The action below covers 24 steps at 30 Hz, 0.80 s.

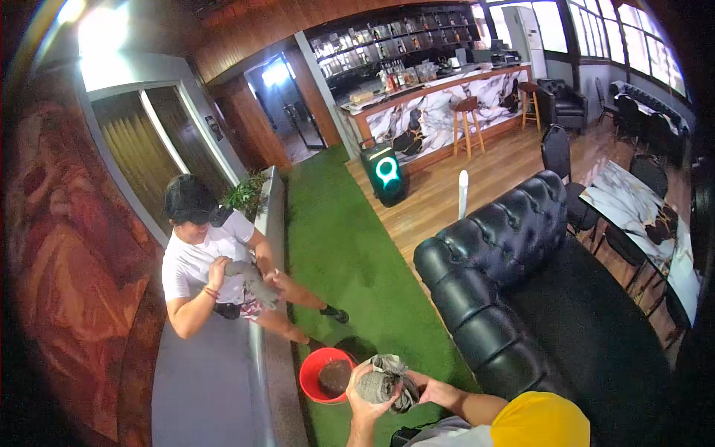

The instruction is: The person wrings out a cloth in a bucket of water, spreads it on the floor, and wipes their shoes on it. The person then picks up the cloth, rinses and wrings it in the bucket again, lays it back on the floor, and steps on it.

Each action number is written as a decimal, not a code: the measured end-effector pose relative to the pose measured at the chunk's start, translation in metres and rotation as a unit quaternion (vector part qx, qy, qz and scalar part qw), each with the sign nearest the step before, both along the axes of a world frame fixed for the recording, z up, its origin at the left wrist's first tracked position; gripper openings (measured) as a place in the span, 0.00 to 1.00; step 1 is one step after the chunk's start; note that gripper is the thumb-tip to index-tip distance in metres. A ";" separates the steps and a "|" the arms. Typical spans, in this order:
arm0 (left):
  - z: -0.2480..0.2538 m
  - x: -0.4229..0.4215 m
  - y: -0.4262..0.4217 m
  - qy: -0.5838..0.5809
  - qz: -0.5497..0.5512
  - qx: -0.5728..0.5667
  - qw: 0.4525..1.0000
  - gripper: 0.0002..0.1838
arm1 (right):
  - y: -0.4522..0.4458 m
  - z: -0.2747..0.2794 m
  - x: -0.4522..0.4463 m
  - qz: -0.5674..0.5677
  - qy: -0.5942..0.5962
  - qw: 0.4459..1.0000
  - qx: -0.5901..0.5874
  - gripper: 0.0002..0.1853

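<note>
A grey, wet-looking cloth (389,381) is bunched up between my two hands, low in the view. My left hand (365,402) is wrapped around its thick rolled end. On the other side, my right hand (430,391) is closed on the cloth's looser folds. Just left of my hands, a red bucket (307,376) stands on the green carpet, holding murky brown water (334,378). Part of the bucket's right side is hidden behind my left hand.
A person (212,249) in a white shirt sits on the low ledge (208,372) at left, holding another grey cloth (255,281). A black tufted sofa (484,261) stands at right. Farther off are a lit speaker (383,175) and a marble-fronted bar (447,112).
</note>
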<state>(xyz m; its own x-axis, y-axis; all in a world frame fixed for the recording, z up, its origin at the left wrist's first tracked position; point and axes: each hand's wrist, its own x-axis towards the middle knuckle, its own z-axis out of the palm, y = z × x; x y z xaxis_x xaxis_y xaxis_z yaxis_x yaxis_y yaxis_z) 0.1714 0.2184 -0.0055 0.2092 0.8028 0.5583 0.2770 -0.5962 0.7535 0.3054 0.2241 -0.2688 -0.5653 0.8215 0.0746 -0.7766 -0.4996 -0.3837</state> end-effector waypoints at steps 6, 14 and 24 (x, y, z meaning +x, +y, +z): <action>-0.019 0.024 0.019 -0.043 0.027 -0.031 0.998 0.36 | 0.041 -0.016 0.008 0.212 0.194 0.957 -0.048 0.26; -0.013 0.031 0.018 -0.062 0.076 -0.036 0.994 0.42 | 0.011 0.020 0.026 0.059 0.051 0.989 -0.122 0.20; -0.052 0.019 -0.004 -0.218 0.158 -0.069 0.961 0.37 | 0.017 0.053 0.040 -0.004 -0.138 0.916 -0.376 0.15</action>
<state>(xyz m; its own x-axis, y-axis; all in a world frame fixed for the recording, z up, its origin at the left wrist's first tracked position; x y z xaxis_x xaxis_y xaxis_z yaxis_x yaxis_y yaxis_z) 0.1900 0.2149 -0.0577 -0.2873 0.8602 0.4214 0.0679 -0.4206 0.9047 0.3458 0.2413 -0.2159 -0.4719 0.5861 -0.6586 -0.7066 -0.6982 -0.1150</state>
